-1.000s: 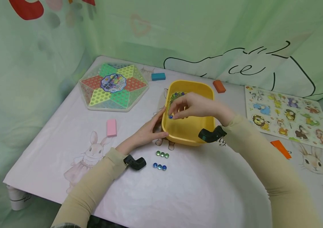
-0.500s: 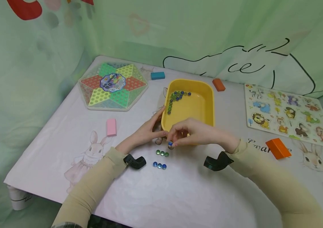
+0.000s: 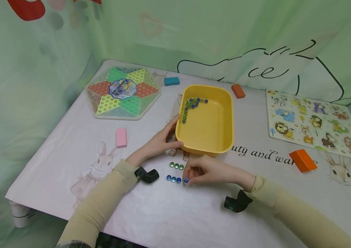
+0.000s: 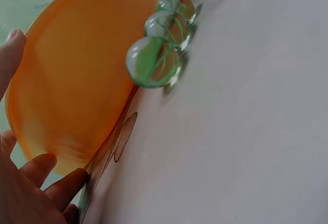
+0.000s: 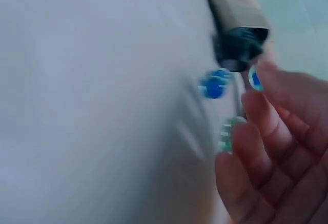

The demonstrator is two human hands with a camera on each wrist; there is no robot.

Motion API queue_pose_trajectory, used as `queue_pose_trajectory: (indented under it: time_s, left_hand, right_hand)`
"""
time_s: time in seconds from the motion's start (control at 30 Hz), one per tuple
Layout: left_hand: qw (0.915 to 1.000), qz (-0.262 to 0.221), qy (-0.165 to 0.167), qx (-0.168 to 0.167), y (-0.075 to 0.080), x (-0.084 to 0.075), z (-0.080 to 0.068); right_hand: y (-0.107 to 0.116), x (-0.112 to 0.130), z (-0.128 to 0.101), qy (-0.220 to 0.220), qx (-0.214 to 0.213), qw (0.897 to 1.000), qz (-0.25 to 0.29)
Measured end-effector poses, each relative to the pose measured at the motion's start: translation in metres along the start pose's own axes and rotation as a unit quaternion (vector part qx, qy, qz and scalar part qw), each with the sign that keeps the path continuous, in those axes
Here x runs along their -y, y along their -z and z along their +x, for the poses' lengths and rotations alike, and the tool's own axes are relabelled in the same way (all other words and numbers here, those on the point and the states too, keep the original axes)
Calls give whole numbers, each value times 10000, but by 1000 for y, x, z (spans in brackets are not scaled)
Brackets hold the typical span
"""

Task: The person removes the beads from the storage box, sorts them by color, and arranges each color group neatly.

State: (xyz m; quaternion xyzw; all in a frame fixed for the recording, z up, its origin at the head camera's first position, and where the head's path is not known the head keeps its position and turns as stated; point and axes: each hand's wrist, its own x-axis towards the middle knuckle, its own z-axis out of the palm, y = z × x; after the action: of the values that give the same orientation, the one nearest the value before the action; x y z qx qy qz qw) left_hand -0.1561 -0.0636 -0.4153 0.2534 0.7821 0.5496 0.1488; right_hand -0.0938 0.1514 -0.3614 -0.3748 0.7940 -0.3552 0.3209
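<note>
The right hand (image 3: 207,171) lies nearest, fingers curled, fingertips pinching a blue marble (image 3: 186,180) at the table surface, right at the 3 o'clock end of the blue row (image 3: 173,179), whose long axis runs 9 to 3. Just beyond, toward 12, a parallel row of green marbles (image 3: 176,166) lies apart from it. Farther at 11 o'clock, the left hand (image 3: 159,143) rests with relaxed, spread fingers against the near left corner of the yellow tub (image 3: 206,148), holding nothing; loose marbles (image 3: 192,104) cluster in its far left corner
</note>
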Motion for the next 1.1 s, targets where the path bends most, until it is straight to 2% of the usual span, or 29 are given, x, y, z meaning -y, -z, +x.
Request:
queue_pose_trajectory:
  time_s: [0.27,0.7,0.93,1.1]
  left_hand:
    - [10000,-15,-6,-19,1,-1,0]
    - [10000,-71,-42,12,1,0,-1]
    - [10000,-9,-3,14,1,1,0]
    - [10000,34,-10,5,0,1,-1]
  right_hand:
    - [-16,-14,1,-210,-313,9991,-181]
    - [-23,-11,5,-418,-636,9944,-731]
    - [-16,-8,3,-470,-386,9961,-645]
    - [9,10,1,-177,247,9967,-756]
